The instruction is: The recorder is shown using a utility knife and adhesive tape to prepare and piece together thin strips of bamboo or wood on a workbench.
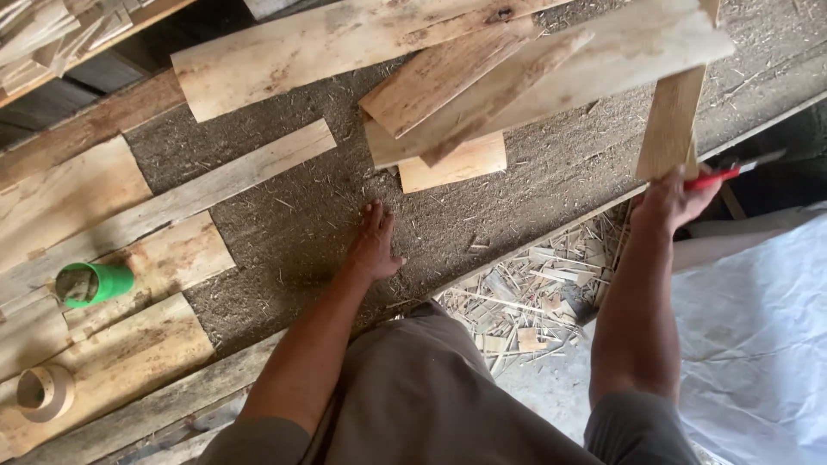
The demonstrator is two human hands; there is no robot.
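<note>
Left hand (375, 245) flat, fingers spread on sawdust-covered bench (284, 215) at frame centre for support; right hand (672, 200) at right grips red-handled knife (732, 170) against upright wooden slat (672, 120), steadying it.

The work surface (284, 215) is serving as the landmark. A cup (93, 283) and a tape roll (45, 393) are lying at its left edge. Stacked boards (482, 86) are lying across its far side. Wood scraps (525, 301) are piling below its near edge.
</note>
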